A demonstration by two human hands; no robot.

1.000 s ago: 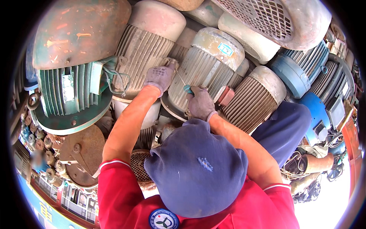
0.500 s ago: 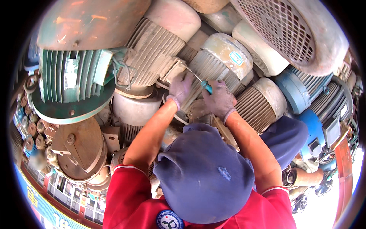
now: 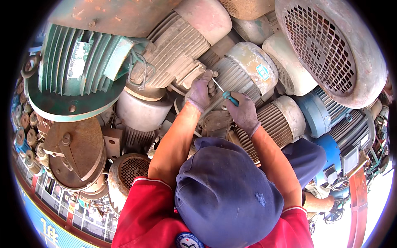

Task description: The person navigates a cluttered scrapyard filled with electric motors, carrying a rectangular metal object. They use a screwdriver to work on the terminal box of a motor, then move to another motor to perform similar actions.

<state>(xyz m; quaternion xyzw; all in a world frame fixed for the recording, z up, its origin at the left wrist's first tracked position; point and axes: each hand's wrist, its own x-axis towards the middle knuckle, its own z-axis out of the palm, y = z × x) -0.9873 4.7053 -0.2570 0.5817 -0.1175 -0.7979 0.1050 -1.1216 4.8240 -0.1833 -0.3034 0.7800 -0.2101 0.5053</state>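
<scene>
My right hand (image 3: 245, 113) is closed around the teal handle of a screwdriver (image 3: 230, 98). Its thin metal shaft slants up and left, ending beside the fingertips of my left hand (image 3: 199, 91). Both hands wear thin greyish-purple gloves. The left fingers are bent together next to the dusty terminal box (image 3: 191, 74) of a ribbed beige electric motor (image 3: 178, 39); whatever they pinch is too small to make out. Just right of the left hand lies another grey motor (image 3: 237, 74) with a worn end cover and a blue-white label.
Motors are piled tightly all around. A green finned motor (image 3: 78, 62) sits at the left, a rusty round plate (image 3: 76, 153) below it. A large grille cover (image 3: 322, 49) rises at the upper right, above a blue motor (image 3: 312, 111). A dark blue cap (image 3: 227, 194) fills the lower middle.
The screwdriver tip has come away from the terminal box, and my right hand has drawn back a little. My left fingers have moved up beside the box. The whole view has shifted slightly.
</scene>
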